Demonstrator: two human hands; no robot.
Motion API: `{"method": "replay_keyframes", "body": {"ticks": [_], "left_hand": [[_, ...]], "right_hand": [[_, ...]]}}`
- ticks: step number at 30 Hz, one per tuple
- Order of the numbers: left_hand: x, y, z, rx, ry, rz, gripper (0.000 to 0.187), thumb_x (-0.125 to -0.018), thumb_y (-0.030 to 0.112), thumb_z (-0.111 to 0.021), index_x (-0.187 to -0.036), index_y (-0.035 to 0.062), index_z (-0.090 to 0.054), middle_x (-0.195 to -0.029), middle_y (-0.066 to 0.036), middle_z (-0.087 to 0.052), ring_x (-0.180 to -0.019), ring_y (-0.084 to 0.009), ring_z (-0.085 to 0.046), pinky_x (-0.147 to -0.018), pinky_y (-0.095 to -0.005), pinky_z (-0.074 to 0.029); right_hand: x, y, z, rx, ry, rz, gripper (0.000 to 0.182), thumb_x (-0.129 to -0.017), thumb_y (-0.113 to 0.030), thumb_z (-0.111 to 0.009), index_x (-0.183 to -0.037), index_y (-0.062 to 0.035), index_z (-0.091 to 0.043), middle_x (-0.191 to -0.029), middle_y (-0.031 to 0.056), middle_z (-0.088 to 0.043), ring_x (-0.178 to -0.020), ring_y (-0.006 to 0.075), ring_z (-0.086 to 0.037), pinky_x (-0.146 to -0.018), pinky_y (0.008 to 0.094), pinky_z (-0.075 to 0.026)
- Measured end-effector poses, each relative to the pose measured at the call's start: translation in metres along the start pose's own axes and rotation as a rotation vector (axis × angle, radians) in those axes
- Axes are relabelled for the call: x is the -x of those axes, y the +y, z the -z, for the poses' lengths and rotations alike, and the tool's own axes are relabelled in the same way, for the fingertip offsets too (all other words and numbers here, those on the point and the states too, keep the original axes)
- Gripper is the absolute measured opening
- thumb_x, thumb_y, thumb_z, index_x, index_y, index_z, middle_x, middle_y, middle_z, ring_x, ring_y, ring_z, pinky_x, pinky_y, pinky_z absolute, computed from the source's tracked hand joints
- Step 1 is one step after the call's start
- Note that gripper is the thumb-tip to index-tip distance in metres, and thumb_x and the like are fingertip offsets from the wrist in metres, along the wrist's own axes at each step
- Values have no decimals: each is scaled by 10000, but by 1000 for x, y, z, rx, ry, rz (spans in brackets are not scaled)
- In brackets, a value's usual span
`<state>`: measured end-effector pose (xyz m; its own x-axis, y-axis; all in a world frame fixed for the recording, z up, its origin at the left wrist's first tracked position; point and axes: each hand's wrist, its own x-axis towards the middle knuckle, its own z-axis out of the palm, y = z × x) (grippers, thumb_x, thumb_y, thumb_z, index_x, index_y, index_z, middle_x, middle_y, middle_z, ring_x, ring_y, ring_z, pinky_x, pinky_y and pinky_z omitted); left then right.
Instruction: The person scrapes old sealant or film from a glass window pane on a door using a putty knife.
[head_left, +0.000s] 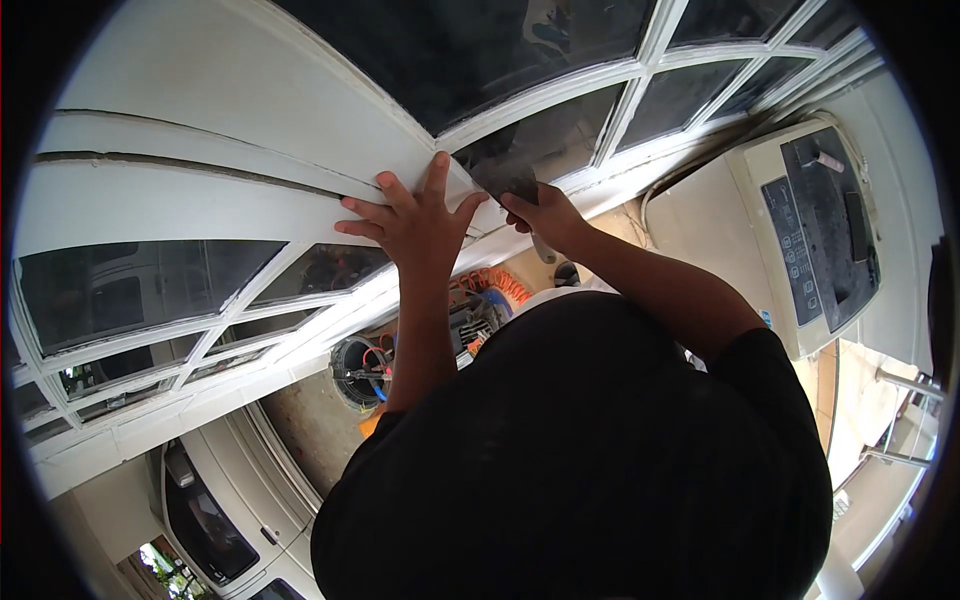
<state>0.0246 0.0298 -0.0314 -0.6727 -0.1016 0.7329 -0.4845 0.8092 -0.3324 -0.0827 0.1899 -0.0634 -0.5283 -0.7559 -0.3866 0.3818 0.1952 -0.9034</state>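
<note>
Nearest, a black shirt (pixel 560 450), wide across the lower middle, below both hands. Beyond it, the left hand (pixel 415 225), spread flat with fingers fanned, pressed to a white panel (pixel 290 110). Just beside it, apart by a small gap, the right hand (pixel 550 220), closed around a dark tool (pixel 518 182). Tool held near the panel's edge, by the lowest corner of the dark glass (pixel 480 60); exact kind too dim to tell, and contact with the surface likewise.

As for progress, probably mid-stroke or mid-placement at that one corner. Nothing plainly finished; share done and share left, impossible to judge from the even white around the hands.

Around the hands, smooth white paint, with a long dark groove (pixel 200 168) running off to the left of the left hand. To the right of the right hand, white bars (pixel 650 68) between dark panes; more panes (pixel 140 290) down to the left, with reflections in them.

Below the hands, on the floor (pixel 305 415), a black bucket (pixel 350 385) with tools, and an orange coiled hose (pixel 510 285). Right of the right hand, a pale washer (pixel 700 215). Farther, down to the left, a light-coloured van (pixel 240 470) and some greenery (pixel 175 578).
</note>
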Motion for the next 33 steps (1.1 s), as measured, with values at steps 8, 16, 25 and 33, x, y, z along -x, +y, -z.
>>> {"method": "replay_keyframes", "body": {"ticks": [8,16,25,33], "left_hand": [[0,4,-1,-22,30,29,948,-556,854,-596,-1311,301,-448,-1499,-280,133,-1281,-628,205,-897,-802,81],[-5,8,-1,-41,48,61,1003,-483,841,-656,-1301,313,-417,-1497,-283,118,-1294,-623,186,-866,-831,54],[-2,8,-1,-70,29,67,1010,-499,843,-644,-1309,303,-378,-1485,-303,137,-1289,-636,175,-835,-852,30],[-1,7,-1,-90,26,58,989,-548,874,-573,-1314,285,-364,-1482,-309,148,-1279,-651,172,-827,-853,30]], "right_hand": [[-8,7,7,108,25,9,301,-911,-325,-611,-982,-37,-561,-740,21,-588,-655,92,-528,-611,247,-448],[-23,18,8,-10,-24,51,343,-896,-353,-630,-984,-27,-574,-753,27,-604,-691,99,-551,-633,249,-459],[-32,31,3,-112,-20,48,355,-889,-362,-644,-986,-28,-573,-808,45,-614,-742,115,-564,-709,273,-470],[-28,29,1,-141,-38,102,327,-903,-333,-634,-998,-26,-575,-843,41,-621,-750,113,-571,-704,270,-470]]}}
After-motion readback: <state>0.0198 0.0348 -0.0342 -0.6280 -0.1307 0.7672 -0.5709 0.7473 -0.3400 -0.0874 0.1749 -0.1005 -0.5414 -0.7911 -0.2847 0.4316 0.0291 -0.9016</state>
